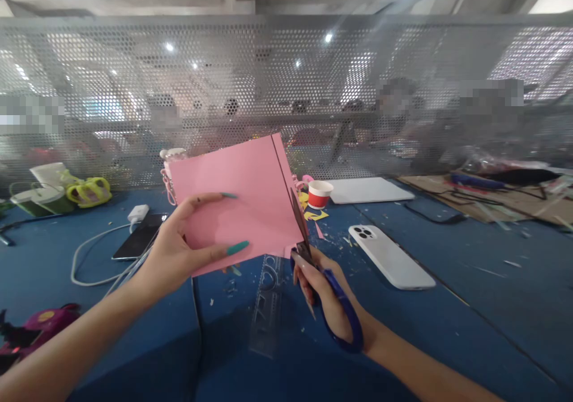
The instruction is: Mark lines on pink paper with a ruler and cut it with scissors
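Above the blue table, a sheet of pink paper (228, 193) is held up and tilted. My left hand (179, 244) grips its lower left part, with the thumb and a finger lying across the near face; the other fingers are hidden behind it. A dark line runs along the sheet's right side. My right hand (329, 285) is closed round the blue handles of a pair of scissors (344, 324). Their dark blades point up along the sheet's right edge, at the lower right corner. Below the paper lies a clear plastic stencil ruler (267, 312).
A red and white paper cup (319, 194) stands beyond the scissors, near yellow paper scraps (316, 215). A white phone (391, 257) lies at right, a black phone (140, 237) with a charger cable at left. A perforated metal screen (286, 74) closes off the table's back.
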A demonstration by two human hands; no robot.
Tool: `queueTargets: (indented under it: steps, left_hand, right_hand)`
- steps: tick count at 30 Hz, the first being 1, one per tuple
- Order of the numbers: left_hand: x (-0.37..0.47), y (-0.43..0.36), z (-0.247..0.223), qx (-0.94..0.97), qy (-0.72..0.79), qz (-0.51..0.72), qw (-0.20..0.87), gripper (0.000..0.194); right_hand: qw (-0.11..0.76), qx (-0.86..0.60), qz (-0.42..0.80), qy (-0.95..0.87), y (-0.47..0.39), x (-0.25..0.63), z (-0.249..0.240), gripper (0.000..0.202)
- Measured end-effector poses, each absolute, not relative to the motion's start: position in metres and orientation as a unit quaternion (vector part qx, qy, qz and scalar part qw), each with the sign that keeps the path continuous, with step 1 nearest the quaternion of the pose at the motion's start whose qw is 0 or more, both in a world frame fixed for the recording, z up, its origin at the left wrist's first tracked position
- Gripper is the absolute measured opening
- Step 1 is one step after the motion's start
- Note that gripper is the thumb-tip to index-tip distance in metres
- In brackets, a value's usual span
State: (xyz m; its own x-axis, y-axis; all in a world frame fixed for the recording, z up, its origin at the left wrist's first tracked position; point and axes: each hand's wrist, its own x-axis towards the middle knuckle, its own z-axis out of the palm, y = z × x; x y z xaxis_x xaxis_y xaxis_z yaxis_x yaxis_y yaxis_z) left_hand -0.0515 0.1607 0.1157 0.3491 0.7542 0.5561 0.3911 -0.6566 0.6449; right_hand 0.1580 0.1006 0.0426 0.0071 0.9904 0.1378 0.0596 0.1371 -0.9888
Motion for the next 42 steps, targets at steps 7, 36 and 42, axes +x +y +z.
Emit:
queueTargets:
  steps: [7, 36, 42]
  left_hand:
    - [-0.0525, 0.1602, 0.1143, 0.803, 0.371, 0.438, 0.161, 0.050]
    - [-0.0517, 0.1604, 0.1142, 0.791, 0.365, 0.445, 0.208, 0.050]
    - [-0.0517, 0.1598, 0.1148, 0.796, 0.373, 0.440, 0.182, 0.050]
  right_hand:
    - [0.522, -0.472, 0.432, -0.564, 0.1012, 0.1584, 0.0453, 0.035]
    - [0.526, -0.471, 0.398, -0.586, 0.1013, 0.1591, 0.0450, 0.033]
    - [0.522, -0.481, 0.387, -0.588, 0.1004, 0.1586, 0.0471, 0.033]
